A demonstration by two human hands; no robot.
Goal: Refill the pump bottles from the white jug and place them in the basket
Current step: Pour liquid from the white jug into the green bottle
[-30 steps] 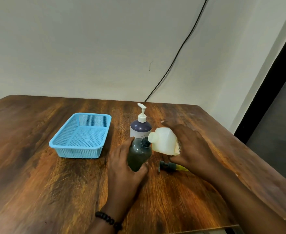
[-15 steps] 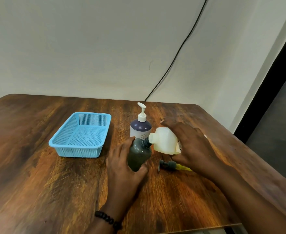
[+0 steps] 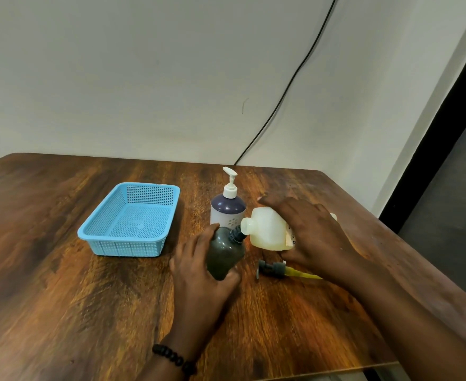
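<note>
At far left, blue basket: no bottles inside yet. Nearer centre, left hand wrapped around dark green bottle, tilted. Behind, capped purple pump bottle. Right hand gripping white jug, spout at neck. Likely risk: spill over table from misalignment or overtilting.

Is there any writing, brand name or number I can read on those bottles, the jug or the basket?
No text here can be read.
White jug: a strip of label shows beside the right hand, its print too small and blurred.
Purple pump bottle: a pale flower-like mark, no words.
Dark bottle in the left hand, blue basket: no visible text.
</note>
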